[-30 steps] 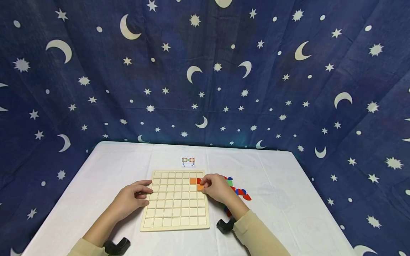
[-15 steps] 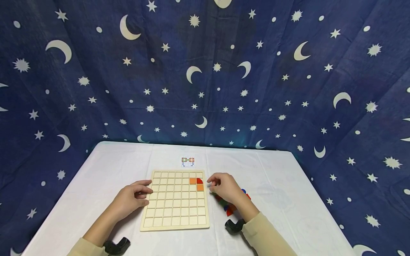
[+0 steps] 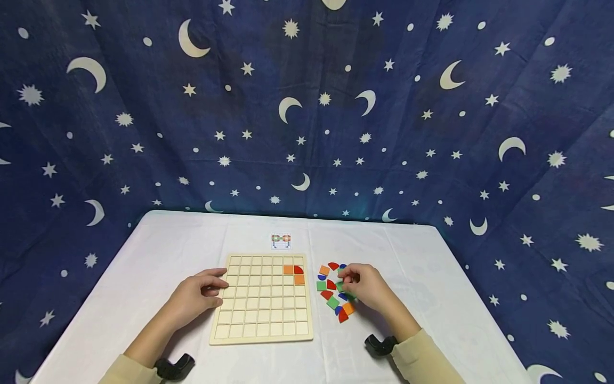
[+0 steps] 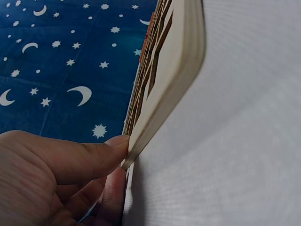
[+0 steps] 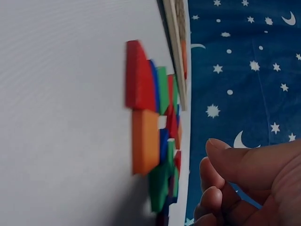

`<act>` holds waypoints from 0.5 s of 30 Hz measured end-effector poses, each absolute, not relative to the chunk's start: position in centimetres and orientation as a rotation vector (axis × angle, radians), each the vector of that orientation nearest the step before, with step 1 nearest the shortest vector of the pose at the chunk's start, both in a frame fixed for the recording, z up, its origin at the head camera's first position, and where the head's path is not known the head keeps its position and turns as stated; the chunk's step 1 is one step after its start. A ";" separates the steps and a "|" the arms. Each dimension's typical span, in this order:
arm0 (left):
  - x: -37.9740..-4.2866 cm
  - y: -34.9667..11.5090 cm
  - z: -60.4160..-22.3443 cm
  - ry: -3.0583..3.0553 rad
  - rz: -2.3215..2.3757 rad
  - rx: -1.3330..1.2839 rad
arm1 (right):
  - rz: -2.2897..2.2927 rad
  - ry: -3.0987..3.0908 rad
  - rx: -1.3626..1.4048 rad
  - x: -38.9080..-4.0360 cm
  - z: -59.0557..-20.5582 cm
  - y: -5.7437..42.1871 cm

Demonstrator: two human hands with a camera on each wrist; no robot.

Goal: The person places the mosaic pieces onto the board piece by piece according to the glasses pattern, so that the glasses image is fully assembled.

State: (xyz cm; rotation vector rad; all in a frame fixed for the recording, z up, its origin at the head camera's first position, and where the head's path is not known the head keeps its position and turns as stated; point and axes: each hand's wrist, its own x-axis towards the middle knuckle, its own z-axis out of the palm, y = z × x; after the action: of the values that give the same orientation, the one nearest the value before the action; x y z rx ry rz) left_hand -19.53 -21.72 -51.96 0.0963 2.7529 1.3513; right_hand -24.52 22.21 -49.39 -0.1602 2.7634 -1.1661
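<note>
One left hand point(image 3: 195, 297), relaxed, touched the left edge of a gridded board point(image 3: 265, 304), the right hand point(image 3: 366, 288), fingers loosely bent, hung at coloured pieces point(image 3: 331, 285) off the board's right edge, contact hard to see, three tiles point(image 3: 298, 271) sat by its far-right corner, a card point(image 3: 281, 241) lay beyond.

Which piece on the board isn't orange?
The red quarter-circle, the only curved one; in the head view, orange squares sit left of and below it.
</note>
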 end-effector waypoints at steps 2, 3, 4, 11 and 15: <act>-19.6 -21.7 -51.9 2.758 1.345 0.095 | -1.163 2.769 -0.164 -24.4 -49.6 22.5; -19.6 -21.7 -51.9 2.760 1.341 0.087 | -1.156 2.775 -0.168 -24.4 -49.7 22.5; -19.6 -21.7 -51.9 2.758 1.341 0.087 | -1.150 2.776 -0.160 -24.4 -49.8 22.5; -19.6 -21.7 -52.0 2.749 1.368 0.082 | -1.060 2.802 -0.213 -24.9 -50.7 21.0; -19.5 -21.8 -52.0 2.742 1.370 0.085 | -0.985 2.832 -0.212 -25.2 -51.0 20.1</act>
State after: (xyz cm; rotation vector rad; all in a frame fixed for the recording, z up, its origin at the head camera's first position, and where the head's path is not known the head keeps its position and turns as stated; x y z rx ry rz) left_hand -19.48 -21.76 -51.97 0.0847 2.7415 1.3700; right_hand -25.17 20.09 -50.98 -0.2122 2.8319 -0.9853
